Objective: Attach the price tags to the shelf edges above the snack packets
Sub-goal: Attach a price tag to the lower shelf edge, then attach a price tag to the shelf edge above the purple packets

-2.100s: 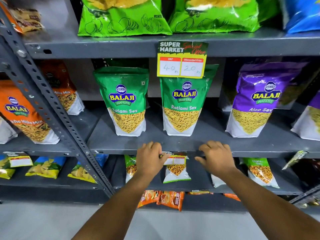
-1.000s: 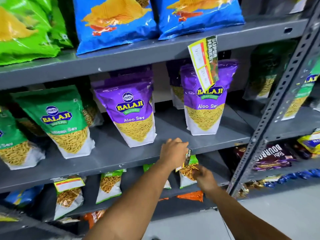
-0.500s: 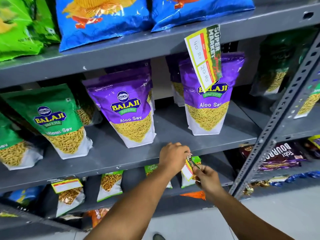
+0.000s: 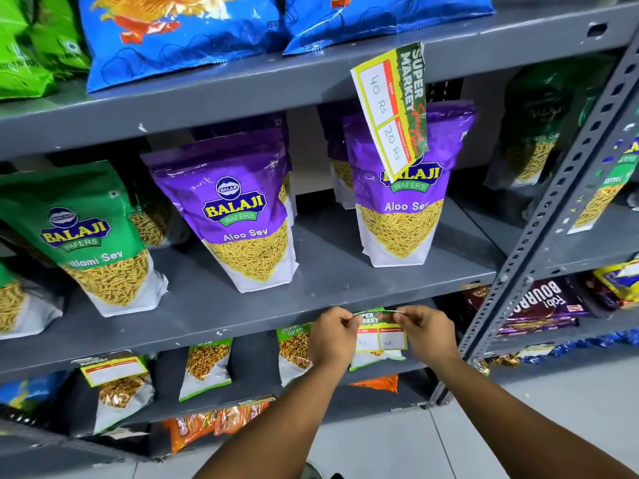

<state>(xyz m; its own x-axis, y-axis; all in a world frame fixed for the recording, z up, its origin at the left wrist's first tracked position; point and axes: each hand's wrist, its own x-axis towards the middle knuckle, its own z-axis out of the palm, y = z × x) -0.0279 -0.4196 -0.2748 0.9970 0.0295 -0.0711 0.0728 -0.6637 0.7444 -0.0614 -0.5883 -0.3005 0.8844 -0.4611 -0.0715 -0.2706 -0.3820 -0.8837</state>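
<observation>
My left hand and right hand pinch the top corners of the price tag, low in the middle against the shelf edge. It looks thin, light and bendy, so corners feel best.

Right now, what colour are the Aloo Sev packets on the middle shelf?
Purple with white bottoms, seen in the head view: Aloo Sev packets.

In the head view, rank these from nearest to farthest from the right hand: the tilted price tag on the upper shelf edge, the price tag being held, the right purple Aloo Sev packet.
Measured from the right hand:
1. Held price tag: pinched at its top corners by both hands, at the shelf edge.
2. Right purple Aloo Sev packet: one shelf up, just above the hand.
3. Tilted price tag: hanging from the upper shelf edge, highest.
</observation>
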